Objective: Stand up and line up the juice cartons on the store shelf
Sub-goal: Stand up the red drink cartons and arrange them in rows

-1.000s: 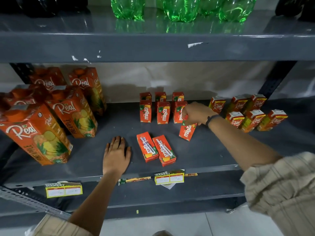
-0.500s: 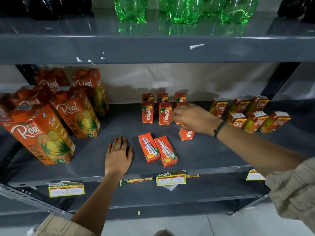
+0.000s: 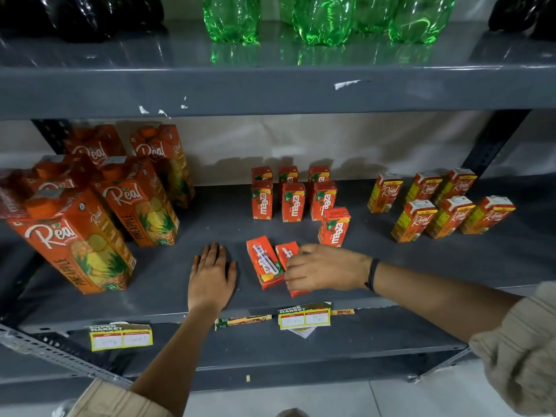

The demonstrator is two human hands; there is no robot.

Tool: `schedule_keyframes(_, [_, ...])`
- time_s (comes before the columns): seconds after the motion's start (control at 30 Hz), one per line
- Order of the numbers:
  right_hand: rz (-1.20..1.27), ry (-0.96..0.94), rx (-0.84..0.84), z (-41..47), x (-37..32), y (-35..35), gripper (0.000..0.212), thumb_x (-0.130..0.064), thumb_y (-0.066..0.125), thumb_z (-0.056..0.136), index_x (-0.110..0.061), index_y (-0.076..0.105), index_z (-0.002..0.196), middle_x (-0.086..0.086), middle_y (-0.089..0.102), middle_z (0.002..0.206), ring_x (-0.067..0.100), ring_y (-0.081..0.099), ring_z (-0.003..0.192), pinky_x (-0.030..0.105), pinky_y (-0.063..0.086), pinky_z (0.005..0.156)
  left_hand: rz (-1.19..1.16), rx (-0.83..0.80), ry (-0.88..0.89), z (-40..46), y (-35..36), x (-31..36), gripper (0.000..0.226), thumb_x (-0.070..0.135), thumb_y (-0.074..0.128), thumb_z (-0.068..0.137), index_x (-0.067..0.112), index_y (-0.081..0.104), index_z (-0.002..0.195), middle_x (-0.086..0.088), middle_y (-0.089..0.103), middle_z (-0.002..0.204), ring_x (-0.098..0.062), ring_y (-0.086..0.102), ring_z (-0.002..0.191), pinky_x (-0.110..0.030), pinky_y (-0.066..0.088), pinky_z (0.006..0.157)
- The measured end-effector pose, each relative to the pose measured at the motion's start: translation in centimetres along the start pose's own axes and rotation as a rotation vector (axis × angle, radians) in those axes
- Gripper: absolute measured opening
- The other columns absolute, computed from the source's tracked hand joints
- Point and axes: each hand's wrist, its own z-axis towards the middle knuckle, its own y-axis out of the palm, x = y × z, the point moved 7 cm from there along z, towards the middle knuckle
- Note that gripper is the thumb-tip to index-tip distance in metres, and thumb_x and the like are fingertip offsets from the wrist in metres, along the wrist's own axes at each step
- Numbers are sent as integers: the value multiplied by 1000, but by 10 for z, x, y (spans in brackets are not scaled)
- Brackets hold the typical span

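Several small orange Maaza cartons (image 3: 293, 201) stand in two rows at the back middle of the grey shelf (image 3: 168, 281). One more Maaza carton (image 3: 334, 226) stands alone in front of their right column. Two cartons lie flat near the front edge: the left flat carton (image 3: 264, 261) is free, and my right hand (image 3: 325, 267) is closing its fingers over the right flat carton (image 3: 287, 254). My left hand (image 3: 212, 273) rests flat on the shelf just left of them, palm down, fingers apart.
Tall Real pineapple cartons (image 3: 75, 239) crowd the left of the shelf. Small Real cartons (image 3: 439, 206) stand in two rows at the right. Green bottles (image 3: 325, 19) sit on the upper shelf. Price tags (image 3: 304, 317) hang on the front edge.
My right hand let go of the carton it stood upright in front of the right column, then moved down and left onto the right flat carton. The left hand stayed put.
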Motion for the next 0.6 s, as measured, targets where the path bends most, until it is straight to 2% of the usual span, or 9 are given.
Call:
schedule_keyframes(0.1, [140,207,116,-2,17,-7,46,-12,76,67,-20,62,110,1,68,106,21,63,100,31,56,65,8,-3,0,0,0,1,52,37,33,94,11,31,139,-10,28,152,-23,18,143,-40,12,119])
schedule_keyframes(0.2, [241,545,237,-9,43,-18,60,-28,76,66,-20,57,123,7,64,102,22,62,90,26,51,52,11,-4,-3,1,0,1,52,37,32,94,12,30,139,-9,28,152,-22,18,143,-39,12,119])
schedule_keyframes(0.3, [396,913,328,-17,70,-29,61,-37,71,72,-22,54,128,8,61,106,25,63,90,25,45,59,14,-8,-3,1,1,0,52,38,32,94,12,30,140,-9,28,152,-22,18,143,-39,13,119])
schedule_keyframes(0.37, [446,1091,282,-17,81,-27,61,-39,70,74,-21,50,129,7,59,113,25,63,95,26,45,63,17,-10,-5,1,0,1,52,37,32,94,12,29,140,-9,28,152,-23,18,143,-39,13,119])
schedule_keyframes(0.5, [476,1235,158,-11,86,-15,57,-43,67,81,-13,47,125,13,62,108,31,64,93,28,38,58,20,-10,-4,0,-1,1,52,37,32,94,12,29,140,-9,28,152,-23,18,143,-39,12,119])
schedule_keyframes(0.6, [477,1262,116,-11,87,-16,67,-54,67,78,-11,45,124,13,64,104,30,65,91,29,40,56,17,-14,-6,0,-1,2,52,36,32,94,12,29,140,-9,28,152,-23,18,143,-39,12,119])
